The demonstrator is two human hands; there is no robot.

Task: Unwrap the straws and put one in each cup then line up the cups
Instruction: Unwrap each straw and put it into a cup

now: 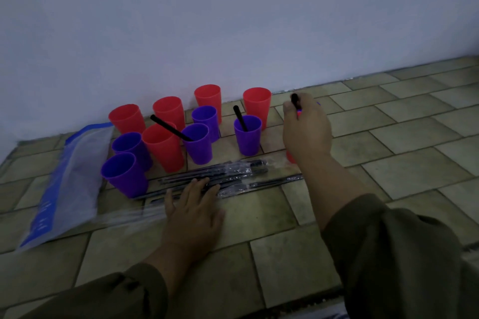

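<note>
Now, right hand (305,132), fingers pinching black straw (295,101), left hand (193,212), fingers flat on wrapped straws (243,171)

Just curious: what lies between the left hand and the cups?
A bundle of black straws in clear wrappers, lying on the tiled floor; the left hand touches it. The head view shows this.

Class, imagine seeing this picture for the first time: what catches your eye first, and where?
Bright red and purple cups cluster by the wall, two purple ones holding black straws. The right hand pinches another straw at right; the left hand rests on the wrapped straws in front.
</note>
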